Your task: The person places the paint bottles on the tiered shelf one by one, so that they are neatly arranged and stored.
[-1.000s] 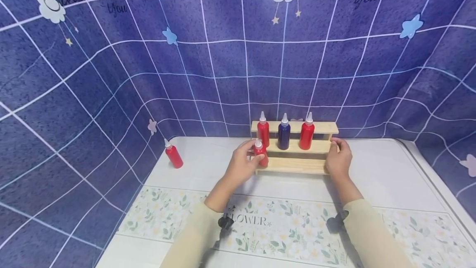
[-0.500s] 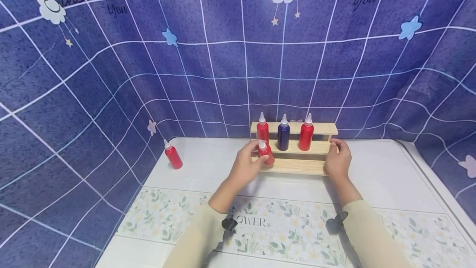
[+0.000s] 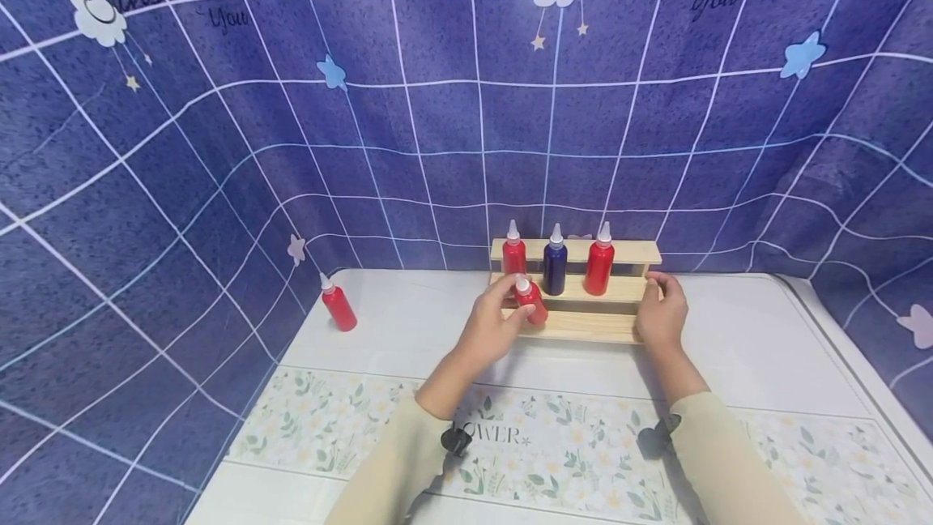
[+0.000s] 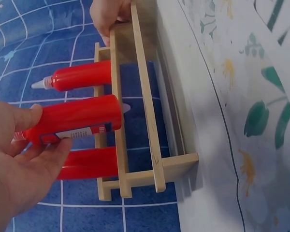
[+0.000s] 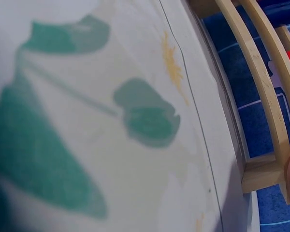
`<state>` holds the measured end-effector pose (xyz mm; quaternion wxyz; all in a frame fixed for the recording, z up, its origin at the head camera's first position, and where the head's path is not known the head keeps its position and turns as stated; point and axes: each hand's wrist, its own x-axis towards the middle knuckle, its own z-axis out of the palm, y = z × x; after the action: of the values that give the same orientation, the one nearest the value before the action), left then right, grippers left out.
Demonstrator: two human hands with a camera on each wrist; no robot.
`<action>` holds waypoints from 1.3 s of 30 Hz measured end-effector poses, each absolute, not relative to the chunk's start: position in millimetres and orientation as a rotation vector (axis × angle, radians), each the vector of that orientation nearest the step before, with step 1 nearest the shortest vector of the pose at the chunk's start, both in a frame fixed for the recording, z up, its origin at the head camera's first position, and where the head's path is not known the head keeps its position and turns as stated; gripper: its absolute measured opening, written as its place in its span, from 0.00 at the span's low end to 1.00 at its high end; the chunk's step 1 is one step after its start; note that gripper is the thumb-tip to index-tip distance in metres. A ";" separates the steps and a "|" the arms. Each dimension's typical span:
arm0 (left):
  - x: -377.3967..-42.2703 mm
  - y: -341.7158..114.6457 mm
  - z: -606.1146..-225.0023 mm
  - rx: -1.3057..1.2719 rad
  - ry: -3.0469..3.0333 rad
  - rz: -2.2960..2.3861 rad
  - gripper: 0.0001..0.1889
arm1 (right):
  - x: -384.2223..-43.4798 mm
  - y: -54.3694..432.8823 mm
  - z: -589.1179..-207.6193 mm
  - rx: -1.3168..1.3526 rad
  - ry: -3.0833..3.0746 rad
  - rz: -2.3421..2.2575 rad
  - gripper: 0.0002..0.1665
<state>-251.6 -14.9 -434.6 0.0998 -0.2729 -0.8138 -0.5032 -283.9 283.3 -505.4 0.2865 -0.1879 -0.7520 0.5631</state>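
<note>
Currently in the left hand [image 3: 487, 330]: a held red bottle [image 3: 534, 306], pinched between thumb and fingers, tilted with its white cap [image 3: 522, 285] toward the left, at the near, lowest shelf of the wooden rack [image 3: 594, 326]; whether its base touches the wood, I cannot tell.
Right hand [image 3: 662, 316]: fingers curled round the rack's right end, gripping it.
Middle shelf: a left red bottle [image 3: 513, 256], a dark blue bottle [image 3: 555, 267] and a right red bottle [image 3: 600, 268], upright, the highest plank behind them.
Far left: a lone red bottle [image 3: 338, 306], standing well apart from the rack.
Surface: white tabletop [image 3: 765, 347], crossed on the near side by a floral band [image 3: 583, 444] with lettering.
Room: purple-blue cloth [image 3: 437, 120] with grid lines, clouds and stars, hanging at left, far side and right.
Left wrist view alone: a printed label [image 4: 79, 134] on the held bottle.
Right wrist view: mostly a blurred leaf print [image 5: 48, 145], plus the rack's end and just an edge of the right hand.
</note>
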 end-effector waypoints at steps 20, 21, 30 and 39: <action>-249.6 -4.2 -437.9 -0.875 -2.417 -1.429 0.24 | -281.9 284.0 -503.8 -0.504 -2.003 1.513 0.18; -249.3 -3.7 -437.8 -0.872 -2.425 -1.425 0.24 | -282.0 284.0 -503.9 -0.503 -2.002 1.513 0.18; -246.2 1.9 -436.6 -0.853 -2.455 -1.436 0.25 | -282.8 284.2 -506.5 -0.465 -1.996 1.482 0.17; -244.7 9.1 -439.0 -0.835 -2.435 -1.459 0.25 | -282.1 283.1 -504.7 -0.482 -2.004 1.519 0.18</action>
<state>-244.7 9.1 -439.0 0.0911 -0.2811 -0.8196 -0.4909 -282.1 283.1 -504.7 0.2865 -0.1805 -0.7500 0.5682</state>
